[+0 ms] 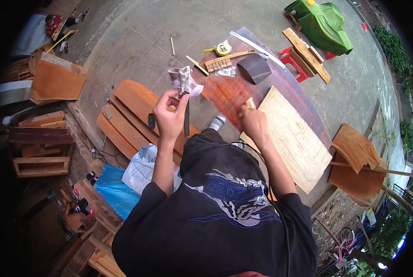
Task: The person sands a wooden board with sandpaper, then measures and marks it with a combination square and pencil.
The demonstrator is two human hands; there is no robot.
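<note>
My left hand is closed on a dark flat stick, held upright, with a pale cloth knotted around its top end. My right hand is curled around a tool with a pale wooden end; its working part is hidden. That hand is over the reddish-brown wooden tabletop, beside the left edge of a light wooden board. A yellow tape measure, a notched wood piece, a dark curved sheet and a metal ruler lie on the tabletop.
Long reddish planks lie at my left, near a white sack and a blue sheet. A red stool bears wood pieces at the back right, near a green cover. Cut boards stand at right.
</note>
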